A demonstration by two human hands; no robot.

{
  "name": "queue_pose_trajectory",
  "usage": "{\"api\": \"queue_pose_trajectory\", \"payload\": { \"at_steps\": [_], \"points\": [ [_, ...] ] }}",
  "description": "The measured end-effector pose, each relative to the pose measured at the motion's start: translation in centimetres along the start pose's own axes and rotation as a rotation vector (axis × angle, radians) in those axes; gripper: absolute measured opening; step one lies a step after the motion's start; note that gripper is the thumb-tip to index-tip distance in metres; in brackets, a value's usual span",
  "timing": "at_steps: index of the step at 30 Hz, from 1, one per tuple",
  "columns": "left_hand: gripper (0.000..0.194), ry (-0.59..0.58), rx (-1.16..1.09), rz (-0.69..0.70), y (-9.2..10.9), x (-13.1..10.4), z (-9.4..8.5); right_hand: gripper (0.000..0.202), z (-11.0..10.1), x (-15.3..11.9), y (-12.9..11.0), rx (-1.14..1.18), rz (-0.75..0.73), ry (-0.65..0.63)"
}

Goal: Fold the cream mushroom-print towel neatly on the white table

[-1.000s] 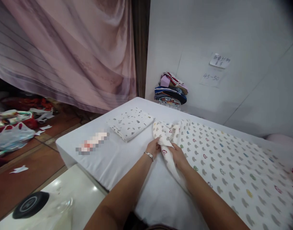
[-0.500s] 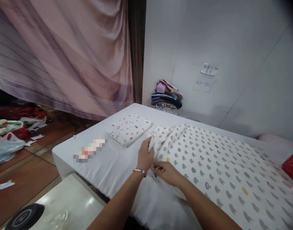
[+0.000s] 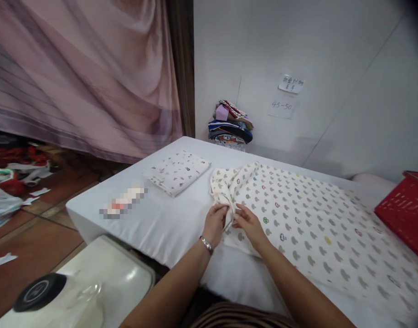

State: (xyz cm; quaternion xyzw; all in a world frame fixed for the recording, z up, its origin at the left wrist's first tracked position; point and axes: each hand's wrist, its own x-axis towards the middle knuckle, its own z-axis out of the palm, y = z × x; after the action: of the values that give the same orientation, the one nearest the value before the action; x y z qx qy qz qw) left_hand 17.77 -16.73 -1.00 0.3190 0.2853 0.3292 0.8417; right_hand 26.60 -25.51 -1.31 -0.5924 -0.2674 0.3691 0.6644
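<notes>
Printed cloth (image 3: 306,223) has edge btwn hands (image 3: 214,226), gap to folded cloth (image 3: 179,172).

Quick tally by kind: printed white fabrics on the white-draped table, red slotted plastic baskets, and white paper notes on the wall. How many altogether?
Printed white fabrics: 2 (spread-out fabric, folded fabric)
Red slotted plastic basket: 1
White paper notes: 2 (upper note, lower note)
Total: 5

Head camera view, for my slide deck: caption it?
Left hand gripping bunched mushroom-print fabric, right hand at its folds, over a white tablecloth.
</notes>
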Motion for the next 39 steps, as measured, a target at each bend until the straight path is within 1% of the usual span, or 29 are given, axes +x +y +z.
{"api": "queue_pose_trajectory", "payload": {
  "at_steps": [3,5,7,9,11,14,16,18,19,23,26,29,34,36,39],
  "points": [
    [0.019,-0.020,-0.064,-0.078,0.8,0.2,0.1,0.053,0.5,0.5,0.4,-0.145,-0.073,-0.012],
    [0.024,-0.028,-0.044,-0.101,1.2,0.2,0.2,0.048,0.8,0.6,0.3,-0.287,-0.126,-0.019],
    [0.027,-0.005,0.008,-0.091,1.4,0.2,0.3,0.039,1.0,0.7,0.0,-0.447,-0.170,-0.046],
    [0.026,0.031,0.089,-0.041,1.4,0.1,0.2,0.028,1.2,0.7,-0.5,-0.588,-0.219,-0.076],
    [0.026,0.053,0.178,0.029,1.5,0.0,-0.1,0.022,1.2,0.7,-1.0,-0.689,-0.309,-0.083],
    [0.024,0.061,0.318,0.123,1.8,-0.2,-1.0,0.024,1.3,0.7,-1.7,-0.767,-0.462,-0.005],
    [0.022,0.098,0.416,0.170,2.1,-0.4,-1.6,0.027,1.4,0.5,-2.1,-0.803,-0.507,0.048],
    [0.020,0.127,0.502,0.205,2.5,-0.7,-2.0,0.027,1.9,0.3,-2.4,-0.836,-0.538,0.058],
    [0.018,0.124,0.541,0.221,2.7,-0.9,-2.1,0.026,2.2,0.1,-2.5,-0.854,-0.557,0.034],
    [0.007,0.088,0.669,0.298,3.5,-1.5,-2.1,0.026,3.8,-0.2,-2.7,-0.875,-0.627,-0.087],
    [0.008,0.098,0.669,0.322,4.1,-1.7,-2.0,0.025,4.7,0.0,-2.7,-0.847,-0.635,-0.096],
    [0.010,0.068,0.621,0.296,4.8,-1.9,-2.1,0.024,5.3,0.3,-2.9,-0.815,-0.632,-0.102],
    [0.012,0.019,0.465,0.187,6.2,-2.6,-2.2,0.026,6.3,0.0,-3.0,-0.769,-0.651,-0.161],
    [0.019,-0.008,0.421,0.159,6.7,-2.7,-2.4,0.032,6.7,-0.3,-3.0,-0.724,-0.641,-0.204],
    [0.026,-0.004,0.459,0.161,7.4,-2.3,-2.9,0.038,7.1,-0.8,-2.8,-0.593,-0.620,-0.303]
  ]
}}
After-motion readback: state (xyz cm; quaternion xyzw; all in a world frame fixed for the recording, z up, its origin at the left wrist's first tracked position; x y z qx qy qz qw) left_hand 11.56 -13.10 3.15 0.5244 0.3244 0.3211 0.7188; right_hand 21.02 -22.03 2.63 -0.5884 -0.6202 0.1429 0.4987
